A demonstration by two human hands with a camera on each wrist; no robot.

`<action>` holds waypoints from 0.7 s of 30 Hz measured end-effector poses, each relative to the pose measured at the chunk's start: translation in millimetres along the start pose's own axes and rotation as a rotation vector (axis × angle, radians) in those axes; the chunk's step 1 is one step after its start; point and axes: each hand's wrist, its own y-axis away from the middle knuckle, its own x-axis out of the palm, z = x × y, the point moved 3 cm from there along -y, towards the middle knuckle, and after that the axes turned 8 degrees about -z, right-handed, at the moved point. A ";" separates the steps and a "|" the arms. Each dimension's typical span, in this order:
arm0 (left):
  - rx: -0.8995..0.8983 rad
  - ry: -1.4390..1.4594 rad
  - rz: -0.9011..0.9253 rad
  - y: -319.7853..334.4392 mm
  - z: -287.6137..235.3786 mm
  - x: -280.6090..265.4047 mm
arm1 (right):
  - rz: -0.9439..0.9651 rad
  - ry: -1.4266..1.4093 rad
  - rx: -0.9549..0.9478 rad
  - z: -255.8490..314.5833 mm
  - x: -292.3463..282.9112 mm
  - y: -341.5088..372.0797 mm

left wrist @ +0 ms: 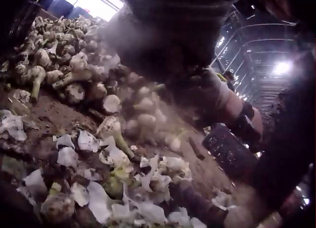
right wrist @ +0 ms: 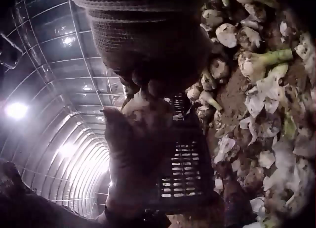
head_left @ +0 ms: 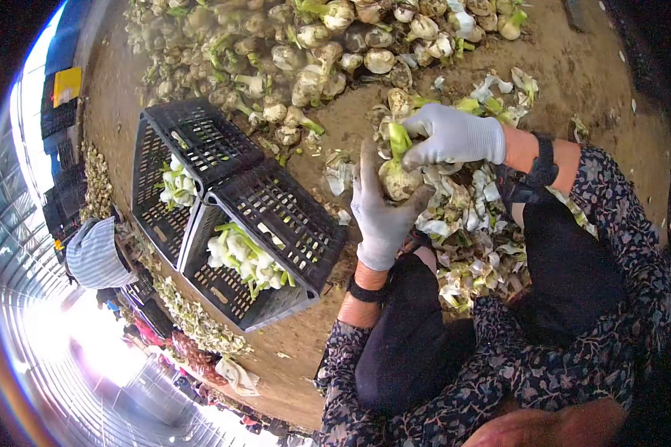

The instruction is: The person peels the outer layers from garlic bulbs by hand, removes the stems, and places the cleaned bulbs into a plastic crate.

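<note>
In the head view both hands wear pale gloves and meet at one garlic bulb [head_left: 399, 181] with a thick green stem. The left hand [head_left: 384, 216] holds the bulb from below, thumb on one side and fingers on the other. From the right, the right hand [head_left: 455, 138] pinches the plant where stem and bulb join. Under the hands lies a heap of peeled skins [head_left: 473, 216]. The right wrist view shows the dark, shadowed right glove [right wrist: 148, 40] above the held bulb. In the left wrist view the left glove [left wrist: 168, 40] is mostly in shadow.
Left of the hands, two black plastic crates [head_left: 276, 223] lie tipped, with trimmed white garlic [head_left: 246, 257] inside. A large pile of unpeeled garlic [head_left: 276, 52] spreads over the dirt floor ahead. Another person in a striped head covering [head_left: 97, 253] is at far left.
</note>
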 end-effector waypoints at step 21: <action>-0.920 1.274 -0.091 15.1 43.2 2.0 | -0.046 0.114 -0.033 -9.3 17.1 5.0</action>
